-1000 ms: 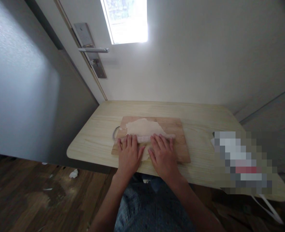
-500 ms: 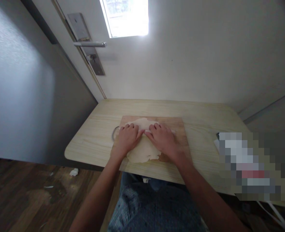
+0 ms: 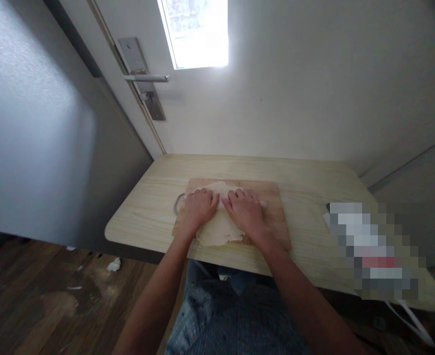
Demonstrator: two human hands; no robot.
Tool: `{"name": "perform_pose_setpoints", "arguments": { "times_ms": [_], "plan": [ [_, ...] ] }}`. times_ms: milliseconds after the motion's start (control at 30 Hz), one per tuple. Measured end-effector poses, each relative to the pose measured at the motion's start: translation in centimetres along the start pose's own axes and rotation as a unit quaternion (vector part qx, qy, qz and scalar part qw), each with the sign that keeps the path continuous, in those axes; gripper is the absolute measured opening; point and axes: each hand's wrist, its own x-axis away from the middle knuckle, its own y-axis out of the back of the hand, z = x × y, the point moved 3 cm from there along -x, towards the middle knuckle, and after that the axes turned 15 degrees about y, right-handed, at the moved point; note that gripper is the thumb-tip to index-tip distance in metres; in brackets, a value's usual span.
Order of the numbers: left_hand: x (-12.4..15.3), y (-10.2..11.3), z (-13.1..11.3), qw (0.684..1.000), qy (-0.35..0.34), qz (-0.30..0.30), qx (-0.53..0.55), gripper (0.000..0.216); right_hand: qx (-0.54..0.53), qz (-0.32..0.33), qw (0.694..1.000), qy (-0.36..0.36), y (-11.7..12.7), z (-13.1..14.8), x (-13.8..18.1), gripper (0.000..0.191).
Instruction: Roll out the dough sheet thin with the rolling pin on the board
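A flat sheet of pale dough (image 3: 219, 231) lies on a wooden cutting board (image 3: 278, 222) on a light wooden table (image 3: 143, 217). My left hand (image 3: 199, 207) and my right hand (image 3: 245, 212) lie side by side, fingers stretched forward, over the far part of the dough. They press down on a pale rolling pin (image 3: 263, 202), which is almost wholly hidden beneath them. Only its right end shows past my right fingers. The near half of the dough shows between my wrists.
A metal ring (image 3: 176, 203) sticks out of the board's left edge. A blurred-out object (image 3: 372, 246) lies at the table's right end. A white door with a metal lever handle (image 3: 147, 78) stands behind the table. White scraps (image 3: 113, 265) lie on the wooden floor at left.
Both hands have pushed the rolling pin away from me, from the near part of the dough to its far part. The near dough is now uncovered.
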Motion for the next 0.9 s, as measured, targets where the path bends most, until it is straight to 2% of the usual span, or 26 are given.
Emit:
{"name": "perform_pose_setpoints", "arguments": {
  "times_ms": [233,367,467,600,900],
  "plan": [
    [5.8,-0.7,0.2,0.995,0.002,-0.093,0.022,0.036,0.012,-0.060,0.998,0.012,0.0,2.5,4.4,0.035],
    [9.6,-1.2,0.7,0.993,-0.012,-0.109,0.054,0.043,-0.024,-0.089,0.995,0.030,0.0,3.6,7.1,0.040],
    [11.0,-1.1,1.0,0.992,-0.020,-0.104,0.066,0.044,-0.045,-0.100,0.993,0.040,0.3,3.7,8.1,0.037],
    [10.4,-0.8,1.0,0.994,-0.007,-0.083,0.070,0.040,-0.053,-0.088,0.994,0.036,0.5,3.3,7.9,0.034],
    [6.7,-0.1,0.5,0.999,-0.024,-0.043,-0.007,0.038,-0.020,0.002,1.000,0.014,0.5,1.6,4.6,0.032]
  ]
}}
